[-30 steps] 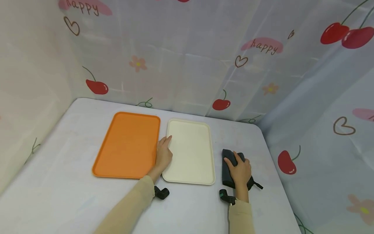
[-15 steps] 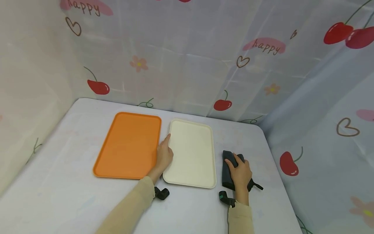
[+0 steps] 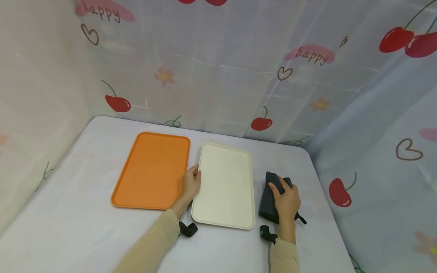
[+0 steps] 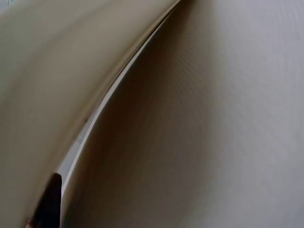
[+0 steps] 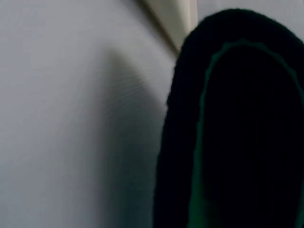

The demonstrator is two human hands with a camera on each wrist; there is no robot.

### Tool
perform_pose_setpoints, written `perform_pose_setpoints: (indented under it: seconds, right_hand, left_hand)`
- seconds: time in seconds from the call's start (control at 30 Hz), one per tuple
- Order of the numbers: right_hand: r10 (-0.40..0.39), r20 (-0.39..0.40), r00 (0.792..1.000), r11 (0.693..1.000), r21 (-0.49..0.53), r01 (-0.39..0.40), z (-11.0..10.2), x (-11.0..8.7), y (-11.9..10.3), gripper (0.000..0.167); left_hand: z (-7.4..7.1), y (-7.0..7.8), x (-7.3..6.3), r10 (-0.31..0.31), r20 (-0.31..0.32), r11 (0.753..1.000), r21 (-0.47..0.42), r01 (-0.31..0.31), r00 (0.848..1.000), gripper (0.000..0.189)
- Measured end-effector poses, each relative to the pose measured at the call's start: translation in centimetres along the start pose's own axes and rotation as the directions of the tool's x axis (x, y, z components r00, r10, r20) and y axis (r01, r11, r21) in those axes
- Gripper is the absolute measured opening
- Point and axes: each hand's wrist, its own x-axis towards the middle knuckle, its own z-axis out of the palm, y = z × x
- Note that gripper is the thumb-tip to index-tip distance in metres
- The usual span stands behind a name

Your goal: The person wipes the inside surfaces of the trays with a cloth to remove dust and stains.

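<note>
A cream tray [image 3: 226,185] is in the middle of the head view, beside an orange tray [image 3: 152,170] to its left. My left hand [image 3: 190,185] pinches the cream tray's left edge, fingertips partly hidden there. At the right, my right hand [image 3: 287,201] grips a dark grey folded pouch [image 3: 269,201] from above, thumb and fingers spread over it; a black strap [image 3: 300,218] sticks out on its right. A dark rounded shape with green edging [image 5: 247,118] fills the right of the right wrist view.
Both trays are on a white-covered table [image 3: 85,227]. A curtain printed with cherries [image 3: 205,76] stands along the far edge, with more cloth at both sides. The left wrist view shows mostly blurred beige and shaded surfaces.
The cream tray has come nearer to me and appears larger, my left fingers now curled at its edge. My right hand has shifted slightly right with the pouch, which now lies more slanted.
</note>
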Motion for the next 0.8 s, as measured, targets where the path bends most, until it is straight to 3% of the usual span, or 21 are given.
perform_pose_setpoints:
  seconds: [0.17, 0.37, 0.5, 0.6, 0.8]
  right_hand:
    - [0.003, -0.070, 0.998, 0.998, 0.063, 0.001, -2.0, 1.1, -2.0, 0.048]
    - [0.035, -0.110, 0.993, 0.990, 0.142, -0.019, -4.2, 2.7, -4.9, 0.047]
    - [0.043, -0.130, 0.991, 0.983, 0.180, -0.019, -5.5, 3.7, -7.1, 0.044]
    - [0.040, -0.148, 0.988, 0.980, 0.199, -0.010, -6.4, 4.3, -9.0, 0.042]
    - [0.000, -0.189, 0.982, 0.968, 0.246, 0.047, -7.1, 5.7, -12.7, 0.042]
  left_hand:
    - [-0.2, 0.1, -0.3, -0.061, 0.015, 0.989, -0.136, 0.062, 0.998, 0.033]
    - [-0.8, 1.2, -0.3, -0.082, 0.018, 0.965, -0.249, 0.083, 0.997, 0.034]
    - [-1.6, 3.1, -0.6, -0.057, -0.006, 0.951, -0.306, 0.053, 0.998, 0.031]
    - [-2.0, 4.3, -0.9, 0.010, -0.035, 0.941, -0.337, -0.021, 0.999, 0.030]
    - [-2.7, 6.0, -1.0, 0.078, -0.086, 0.920, -0.377, -0.105, 0.993, 0.030]
